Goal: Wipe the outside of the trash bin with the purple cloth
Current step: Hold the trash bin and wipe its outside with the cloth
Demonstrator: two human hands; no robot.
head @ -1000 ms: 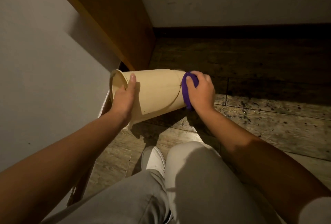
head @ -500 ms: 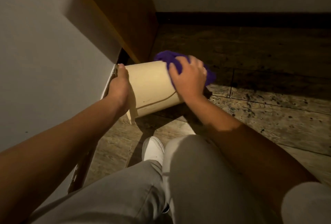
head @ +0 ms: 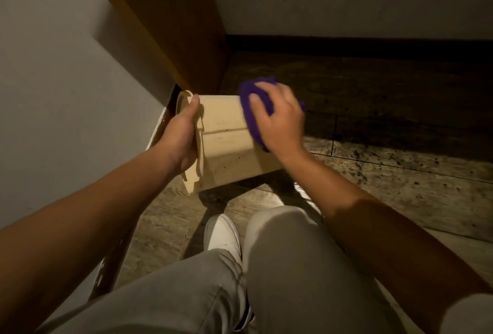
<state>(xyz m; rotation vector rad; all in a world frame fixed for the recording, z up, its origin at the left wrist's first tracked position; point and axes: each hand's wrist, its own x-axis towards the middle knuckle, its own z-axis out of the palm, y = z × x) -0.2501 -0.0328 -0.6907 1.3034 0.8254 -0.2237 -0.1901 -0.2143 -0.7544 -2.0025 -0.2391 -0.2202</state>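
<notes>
A beige plastic trash bin point(head: 226, 144) is held on its side above the floor, its open rim to the left and its base to the right. My left hand point(head: 181, 138) grips the rim, thumb on top. My right hand point(head: 280, 120) presses the purple cloth point(head: 253, 101) against the bin's base end, fingers spread over it. Part of the cloth sticks out beyond my fingers at the top and along the bin's edge. The base of the bin is hidden behind cloth and hand.
A wooden cabinet side point(head: 170, 21) rises just behind the bin, with a grey wall point(head: 58, 93) to the left. Speckled wood-look floor point(head: 400, 179) stretches to the right toward a dark skirting board point(head: 346, 42). My knees and a white shoe point(head: 221, 232) are below the bin.
The bin has been turned in my left hand, so a seam and flatter side now face up. My right hand with the cloth has slid over the base end toward me.
</notes>
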